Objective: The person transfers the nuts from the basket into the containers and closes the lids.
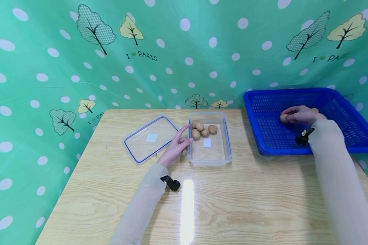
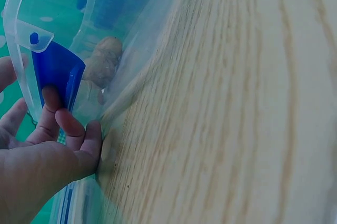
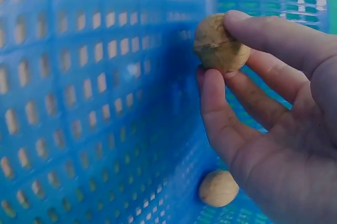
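Inside the blue basket, my right hand (image 1: 303, 115) pinches a walnut (image 3: 221, 43) between thumb and fingers. A second walnut (image 3: 218, 188) lies on the basket floor below it, mostly behind the hand in the head view. My left hand (image 1: 176, 147) touches the left side of a clear plastic box (image 1: 210, 162), thumb and forefinger spread along its rim. In the left wrist view, its fingers rest against the blue latch flap (image 2: 58, 74). Several walnuts (image 1: 200, 129) sit together in the far part of the box.
The box's clear lid (image 1: 143, 143), with a blue seal, lies on the wooden table (image 1: 233, 211) at the left. The blue basket (image 1: 289, 151) stands at the back right with raised slotted walls. A green patterned cloth (image 1: 171, 41) hangs behind the table.
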A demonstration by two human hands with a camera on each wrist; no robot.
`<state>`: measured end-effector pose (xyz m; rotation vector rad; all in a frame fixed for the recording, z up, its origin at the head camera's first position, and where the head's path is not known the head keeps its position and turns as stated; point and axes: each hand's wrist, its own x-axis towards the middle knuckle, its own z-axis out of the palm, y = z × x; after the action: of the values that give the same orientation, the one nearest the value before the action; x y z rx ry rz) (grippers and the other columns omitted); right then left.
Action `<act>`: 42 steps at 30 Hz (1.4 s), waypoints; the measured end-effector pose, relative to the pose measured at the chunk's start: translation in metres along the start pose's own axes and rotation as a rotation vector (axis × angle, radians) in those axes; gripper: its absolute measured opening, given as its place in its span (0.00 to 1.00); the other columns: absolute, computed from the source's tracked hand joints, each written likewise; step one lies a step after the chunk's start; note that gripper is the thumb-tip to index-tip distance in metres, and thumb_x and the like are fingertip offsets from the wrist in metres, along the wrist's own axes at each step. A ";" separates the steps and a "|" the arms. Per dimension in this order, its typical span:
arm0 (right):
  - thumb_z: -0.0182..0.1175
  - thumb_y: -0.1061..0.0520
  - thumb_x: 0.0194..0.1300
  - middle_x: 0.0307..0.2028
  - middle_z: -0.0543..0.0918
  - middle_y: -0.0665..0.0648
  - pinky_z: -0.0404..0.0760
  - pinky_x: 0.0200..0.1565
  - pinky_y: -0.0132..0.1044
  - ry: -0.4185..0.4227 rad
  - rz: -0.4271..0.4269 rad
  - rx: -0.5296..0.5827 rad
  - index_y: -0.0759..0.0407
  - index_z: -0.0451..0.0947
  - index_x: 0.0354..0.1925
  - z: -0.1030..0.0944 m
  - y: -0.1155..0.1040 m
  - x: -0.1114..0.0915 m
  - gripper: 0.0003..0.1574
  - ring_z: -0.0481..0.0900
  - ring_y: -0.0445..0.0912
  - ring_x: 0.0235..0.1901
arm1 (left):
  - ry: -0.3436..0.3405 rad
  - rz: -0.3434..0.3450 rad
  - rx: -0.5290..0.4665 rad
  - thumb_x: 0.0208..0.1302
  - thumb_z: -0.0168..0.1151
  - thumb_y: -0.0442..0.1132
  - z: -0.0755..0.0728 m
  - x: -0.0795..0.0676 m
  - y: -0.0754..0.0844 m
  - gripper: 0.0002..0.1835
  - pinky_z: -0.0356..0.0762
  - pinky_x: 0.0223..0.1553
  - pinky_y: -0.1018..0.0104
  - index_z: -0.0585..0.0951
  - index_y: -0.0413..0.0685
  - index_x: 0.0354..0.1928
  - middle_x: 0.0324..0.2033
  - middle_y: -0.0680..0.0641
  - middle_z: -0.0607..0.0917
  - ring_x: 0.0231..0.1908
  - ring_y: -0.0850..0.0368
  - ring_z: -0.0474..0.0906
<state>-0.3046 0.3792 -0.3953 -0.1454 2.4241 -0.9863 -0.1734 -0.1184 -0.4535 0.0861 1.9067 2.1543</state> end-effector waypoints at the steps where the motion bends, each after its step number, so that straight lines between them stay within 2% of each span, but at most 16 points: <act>1: 0.57 0.47 0.71 0.55 0.74 0.64 0.73 0.54 0.51 0.012 -0.007 -0.005 0.75 0.62 0.64 0.000 -0.001 -0.001 0.38 0.75 0.37 0.43 | -0.004 0.001 -0.001 0.70 0.57 0.35 0.000 0.000 -0.001 0.32 0.68 0.38 0.65 0.62 0.68 0.71 0.22 0.53 0.70 0.29 0.60 0.68; 4: 0.58 0.44 0.70 0.55 0.75 0.62 0.73 0.54 0.49 0.045 -0.036 -0.006 0.73 0.63 0.64 0.000 -0.007 -0.002 0.40 0.75 0.33 0.42 | -0.008 0.004 0.004 0.70 0.57 0.35 0.000 0.000 -0.003 0.33 0.66 0.37 0.65 0.62 0.68 0.72 0.21 0.53 0.68 0.28 0.60 0.67; 9: 0.58 0.45 0.69 0.52 0.78 0.56 0.75 0.49 0.37 0.084 -0.086 -0.003 0.69 0.65 0.65 0.000 -0.022 -0.005 0.38 0.75 0.30 0.42 | -0.011 -0.003 -0.003 0.70 0.57 0.35 0.002 -0.003 0.001 0.33 0.67 0.39 0.64 0.61 0.66 0.72 0.23 0.51 0.70 0.29 0.60 0.68; 12: 0.58 0.43 0.69 0.51 0.79 0.53 0.75 0.49 0.35 0.098 -0.099 -0.004 0.66 0.65 0.65 0.002 -0.033 -0.008 0.38 0.76 0.31 0.43 | -0.013 -0.005 -0.007 0.70 0.57 0.36 0.002 -0.004 0.001 0.33 0.69 0.41 0.64 0.60 0.66 0.73 0.24 0.50 0.70 0.30 0.59 0.69; 17: 0.58 0.40 0.68 0.55 0.77 0.57 0.74 0.52 0.40 0.119 -0.129 -0.029 0.63 0.66 0.66 0.005 -0.054 -0.017 0.39 0.75 0.33 0.45 | -0.002 -0.002 -0.001 0.70 0.57 0.36 0.001 -0.003 -0.002 0.33 0.70 0.41 0.65 0.61 0.66 0.73 0.24 0.51 0.71 0.30 0.60 0.70; 24: 0.58 0.44 0.69 0.52 0.79 0.53 0.72 0.46 0.27 0.136 -0.196 -0.013 0.61 0.67 0.66 0.009 -0.076 -0.028 0.35 0.76 0.39 0.47 | 0.001 -0.002 0.002 0.69 0.57 0.36 0.001 -0.002 0.000 0.33 0.69 0.40 0.65 0.61 0.66 0.73 0.24 0.52 0.71 0.30 0.59 0.69; 28: 0.58 0.44 0.69 0.50 0.79 0.51 0.71 0.48 0.32 0.147 -0.218 -0.006 0.59 0.69 0.65 0.014 -0.088 -0.033 0.33 0.76 0.46 0.50 | 0.003 0.001 0.004 0.70 0.57 0.35 0.001 -0.002 0.001 0.33 0.68 0.39 0.64 0.61 0.67 0.72 0.23 0.53 0.69 0.29 0.58 0.67; 32: 0.59 0.45 0.68 0.49 0.80 0.50 0.71 0.49 0.37 0.151 -0.238 0.023 0.60 0.69 0.65 0.018 -0.099 -0.036 0.33 0.76 0.48 0.49 | -0.002 0.009 0.006 0.70 0.57 0.35 0.001 -0.002 0.001 0.33 0.65 0.37 0.64 0.60 0.66 0.73 0.22 0.53 0.68 0.28 0.58 0.65; 39: 0.59 0.48 0.69 0.50 0.79 0.49 0.72 0.46 0.30 0.153 -0.271 0.078 0.61 0.69 0.65 0.027 -0.111 -0.040 0.32 0.77 0.43 0.48 | -0.008 0.010 -0.008 0.70 0.56 0.34 0.002 -0.001 0.001 0.33 0.66 0.36 0.66 0.60 0.65 0.73 0.22 0.53 0.69 0.27 0.59 0.66; 42: 0.58 0.47 0.69 0.52 0.78 0.50 0.72 0.47 0.32 0.151 -0.269 0.088 0.60 0.69 0.65 0.031 -0.117 -0.042 0.32 0.76 0.44 0.49 | -0.003 0.010 -0.010 0.70 0.56 0.34 0.001 -0.001 0.000 0.33 0.65 0.35 0.66 0.61 0.66 0.73 0.21 0.54 0.68 0.27 0.59 0.65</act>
<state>-0.2633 0.2863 -0.3166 -0.3873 2.5375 -1.2618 -0.1723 -0.1173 -0.4533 0.0973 1.8980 2.1692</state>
